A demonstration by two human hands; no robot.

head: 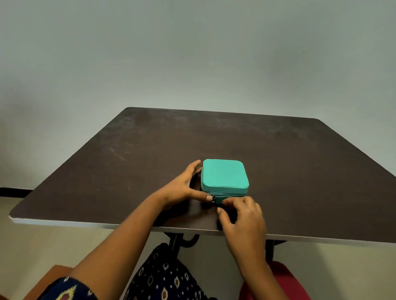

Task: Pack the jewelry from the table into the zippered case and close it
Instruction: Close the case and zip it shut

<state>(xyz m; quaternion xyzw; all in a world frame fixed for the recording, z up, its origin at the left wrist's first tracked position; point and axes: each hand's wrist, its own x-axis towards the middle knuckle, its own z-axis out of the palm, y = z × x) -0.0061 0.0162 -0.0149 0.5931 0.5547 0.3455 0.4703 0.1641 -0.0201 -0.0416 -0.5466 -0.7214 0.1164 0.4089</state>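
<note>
A square teal zippered case (223,175) lies flat on the dark table (305,178), lid down, near the front edge. My left hand (181,185) cups the case's left side, fingers along that side and thumb pressed against the front by the small zipper pull (213,199). My right hand (244,215) is at the front face, its fingertips touching the zipper line just right of the pull. No loose jewelry shows on the table.
The table's pale front edge (119,226) runs just below my hands. A plain wall (198,46) stands behind the table. A patterned dark garment (162,283) and a red chair seat (283,289) are below the table.
</note>
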